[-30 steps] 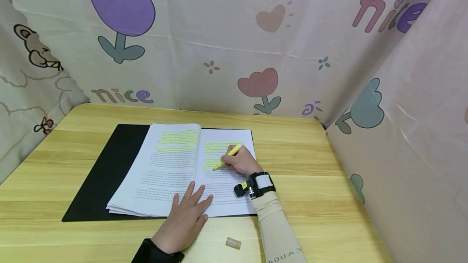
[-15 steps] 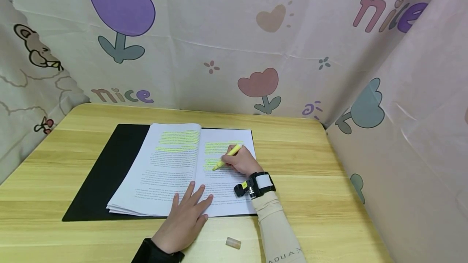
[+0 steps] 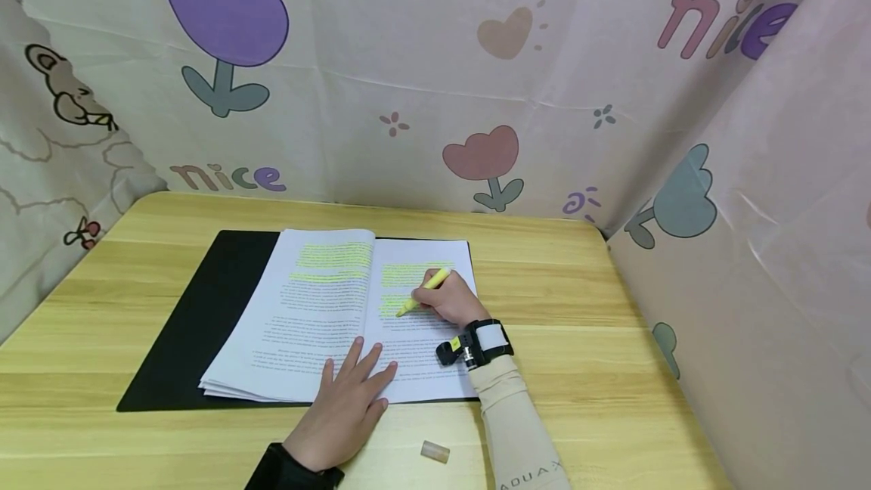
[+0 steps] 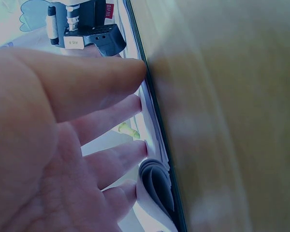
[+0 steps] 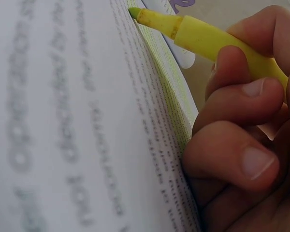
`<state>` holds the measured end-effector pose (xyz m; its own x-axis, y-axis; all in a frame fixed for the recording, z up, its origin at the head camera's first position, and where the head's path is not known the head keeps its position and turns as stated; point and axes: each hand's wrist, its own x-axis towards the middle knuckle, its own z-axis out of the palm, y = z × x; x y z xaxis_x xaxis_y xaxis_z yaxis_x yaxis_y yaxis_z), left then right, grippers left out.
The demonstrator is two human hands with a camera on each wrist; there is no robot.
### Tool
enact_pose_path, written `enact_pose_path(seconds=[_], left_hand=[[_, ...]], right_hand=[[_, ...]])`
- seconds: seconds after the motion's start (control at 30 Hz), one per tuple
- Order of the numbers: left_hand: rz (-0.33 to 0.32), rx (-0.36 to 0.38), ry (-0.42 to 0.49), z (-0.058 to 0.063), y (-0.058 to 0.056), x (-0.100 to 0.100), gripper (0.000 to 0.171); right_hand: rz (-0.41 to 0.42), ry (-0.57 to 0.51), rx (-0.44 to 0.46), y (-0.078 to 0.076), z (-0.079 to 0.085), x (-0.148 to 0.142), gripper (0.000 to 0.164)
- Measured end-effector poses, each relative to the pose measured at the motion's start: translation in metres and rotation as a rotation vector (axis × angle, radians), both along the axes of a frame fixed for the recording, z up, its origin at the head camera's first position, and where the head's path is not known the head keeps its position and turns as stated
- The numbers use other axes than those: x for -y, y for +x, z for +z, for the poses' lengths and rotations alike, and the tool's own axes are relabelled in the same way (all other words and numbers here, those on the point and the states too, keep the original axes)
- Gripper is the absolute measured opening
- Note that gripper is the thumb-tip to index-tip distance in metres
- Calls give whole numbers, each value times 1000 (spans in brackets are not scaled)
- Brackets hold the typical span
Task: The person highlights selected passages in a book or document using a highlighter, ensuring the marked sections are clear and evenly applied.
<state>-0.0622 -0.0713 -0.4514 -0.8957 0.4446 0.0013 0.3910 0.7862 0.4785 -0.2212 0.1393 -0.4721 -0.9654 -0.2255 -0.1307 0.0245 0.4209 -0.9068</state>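
My right hand pinches a yellow highlighter, its green-yellow tip at the printed lines of the right page. The right wrist view shows the highlighter between thumb and fingers, the other fingers curled beneath it. Printed sheets lie spread with bright yellow bands over the upper paragraphs of both pages. Fingers spread, my left hand rests on the lower middle of the pages. In the left wrist view, that hand reaches over the paper's edge, where the sheets curl in a fold.
Under the sheets is a black folder cover, reaching out to the left. A small greyish cap lies on the wooden table in front of the pages. A printed curtain encloses the table's back and sides.
Almost nothing differs. Both hands and the highlighter tip stay in the same places on the pages, with only a very slight shift of the whole view.
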Motion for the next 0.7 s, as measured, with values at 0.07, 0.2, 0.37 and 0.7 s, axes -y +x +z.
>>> enact_pose_path(seconds=[0.07,0.2,0.37,0.7], left_hand=[[2,-1,2,0,0,0,43],[5,2,2,0,0,0,43],[7,6,2,0,0,-1,42],[8,10,1,0,0,-1,42]], right_hand=[[0,2,-1,0,0,0,21],[-2,4,-6,0,1,-1,21],[-8,14,-18,0,1,-1,20],[-12,44,-35,1,3,-2,21]])
